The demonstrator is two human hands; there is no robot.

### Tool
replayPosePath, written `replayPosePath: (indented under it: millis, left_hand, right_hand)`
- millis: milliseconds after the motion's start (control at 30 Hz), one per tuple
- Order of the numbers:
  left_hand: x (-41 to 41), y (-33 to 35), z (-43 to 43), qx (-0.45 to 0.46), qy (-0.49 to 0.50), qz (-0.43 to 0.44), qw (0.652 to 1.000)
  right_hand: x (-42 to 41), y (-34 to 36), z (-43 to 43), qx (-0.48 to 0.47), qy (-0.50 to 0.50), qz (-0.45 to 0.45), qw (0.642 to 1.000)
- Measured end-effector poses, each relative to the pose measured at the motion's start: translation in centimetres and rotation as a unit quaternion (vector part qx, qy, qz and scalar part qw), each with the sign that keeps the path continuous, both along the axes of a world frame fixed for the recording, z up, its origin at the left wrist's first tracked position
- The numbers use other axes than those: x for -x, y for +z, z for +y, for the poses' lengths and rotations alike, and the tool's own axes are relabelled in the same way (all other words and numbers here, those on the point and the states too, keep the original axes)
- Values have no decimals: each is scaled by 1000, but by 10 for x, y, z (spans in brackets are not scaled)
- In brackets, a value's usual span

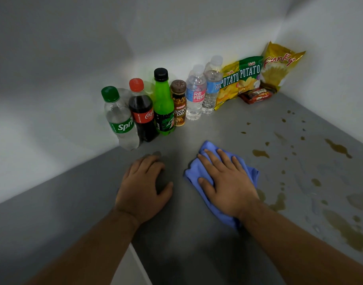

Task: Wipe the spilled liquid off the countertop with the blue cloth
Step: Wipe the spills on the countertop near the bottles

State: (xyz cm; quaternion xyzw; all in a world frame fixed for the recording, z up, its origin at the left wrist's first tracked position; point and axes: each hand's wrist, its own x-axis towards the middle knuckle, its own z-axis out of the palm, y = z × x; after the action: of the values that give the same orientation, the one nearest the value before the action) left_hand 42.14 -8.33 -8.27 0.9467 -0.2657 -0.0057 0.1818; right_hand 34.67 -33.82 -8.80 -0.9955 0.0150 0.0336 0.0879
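Right hand [228, 182] lies flat, palm down, fingers spread, pressing the blue cloth [209, 200] onto the grey countertop [197, 254]; nothing pinched, just the palm and all fingers bearing on the fabric. Cloth is bunched, sticking out beyond the fingertips, to the left of the thumb and under the wrist; its middle is hidden by the hand. Left hand [143, 188] rests just left of the cloth, apart from it, fingers loosely spread and curled onto bare counter, holding nothing. Spill [261, 154]: brownish puddles and drops across the counter right of the cloth, the nearest patch just beside the cloth's right edge, the rest running to the right frame edge where it gets cut off. Along the back wall: 6 bottles [163, 103] in a row, then 3 snack bags [248, 75] and a small red pack [256, 95] in the corner. Red pack's label is unreadable. Both forearms run out of frame at the bottom.
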Motion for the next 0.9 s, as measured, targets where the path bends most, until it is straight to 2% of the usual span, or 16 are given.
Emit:
replayPosePath:
  millis: [167, 367, 467, 633, 767, 900]
  left_hand:
    - [1, -4, -4, -14, 14, -6, 1000]
    - [1, -3, -2, -5, 18, 1, 1000]
    - [1, -2, -3, -11, 19, 4, 1000]
    - [1, -2, -4, -25, 20, 1, 999]
    - [0, -2, -4, -29, 24, 8, 999]
    - [1, 0, -5, -17, 23, 10, 1000]
  right_hand:
    - [-38, 2, 15, 17, -39, 4, 999]
    - [-4, -1, 3, -5, 51, -12, 999]
    - [-5, -1, -16, 7, 6, -5, 1000]
    - [-53, 0, -11, 13, -71, 3, 997]
    - [-61, 0, 6, 11, -8, 2, 1000]
    - [-38, -1, -14, 6, 49, -11, 999]
